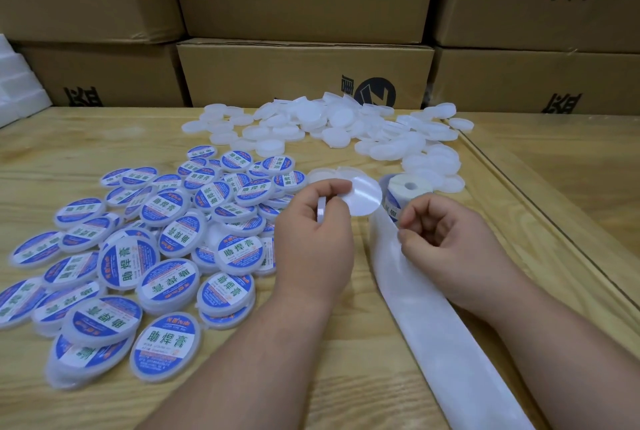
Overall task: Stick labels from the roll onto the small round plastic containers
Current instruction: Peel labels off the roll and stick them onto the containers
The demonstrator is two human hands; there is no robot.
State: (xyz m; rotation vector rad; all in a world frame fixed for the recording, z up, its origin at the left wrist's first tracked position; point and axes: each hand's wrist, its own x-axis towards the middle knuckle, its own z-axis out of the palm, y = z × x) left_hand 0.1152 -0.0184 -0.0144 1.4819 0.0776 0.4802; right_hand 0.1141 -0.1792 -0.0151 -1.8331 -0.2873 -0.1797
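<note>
Label roll point(408, 189) = landmark, standing on end on the wooden table point(86, 139), core hole facing up. Behind & to both sides of the roll: loose heap of plain white round containers point(332, 125), unlabelled, some stacked on each other, a few touching the roll's right side. Left of the roll, well spread toward the near table edge: big pile of labelled containers point(166, 256), blue/white labels w/ green characters, many overlapping & tilted. Behind everything, past the far table edge: stacked cardboard boxes point(304, 73) w/ black print. White foam blocks point(17, 83) far left of the roll, at the table's back corner. Right of the roll a raised wooden strip point(540, 208) runs diagonally along the table.

Empty white backing strip point(433, 308) trails from the roll toward the near edge, lying flat betw. the two forearms.

Left hand point(313, 239): just left of the roll, back of hand up, fingers curled; grips one small container point(321, 210) on edge. A round label point(363, 199) sits at its fingertips, white back side facing the camera, right edge nearly reaching the roll; can't tell which fingers actually pinch it. Two clear containers point(329, 173) lie on the table just behind this hand.

Right hand point(446, 239): just in front-right of the roll, fingers curled, thumb & fingertip pinching the backing strip's edge where it leaves the roll. Wrist lies across the strip's right edge.
</note>
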